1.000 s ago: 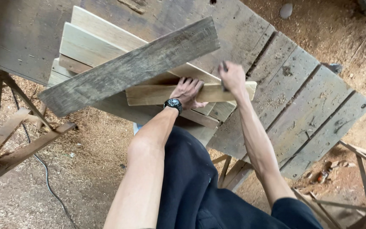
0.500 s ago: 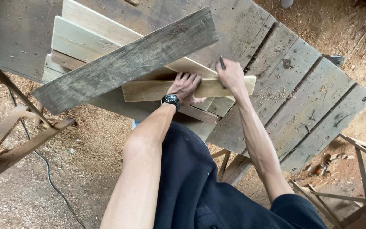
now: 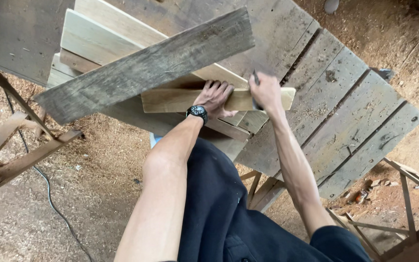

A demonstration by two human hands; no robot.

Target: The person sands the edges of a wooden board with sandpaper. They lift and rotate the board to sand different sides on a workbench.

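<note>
Pressing flat on a pale wood strip [image 3: 180,100], the left hand [image 3: 214,96] has its fingers spread over the top face, palm down, a black wristwatch [image 3: 197,112] on the wrist. The strip lies roughly level across a loose stack of boards [image 3: 98,36] at the near edge of the worktop [image 3: 345,111], which is built of grey weathered planks with gaps between them. A long grey board [image 3: 146,65] lies diagonally over the stack, its lower edge overlapping the strip's left part. The right hand [image 3: 266,92] sits near the strip's right end, its grip pinched shut on a thin dark tool [image 3: 256,77] (pencil or blade, too small to tell) whose tip meets the strip; the strip's end [image 3: 287,97] pokes out just past this hand. Sawdust covers the floor [image 3: 98,179]. A thin cable [image 3: 44,184] runs across it at lower left, near a wooden trestle frame [image 3: 20,145].
</note>
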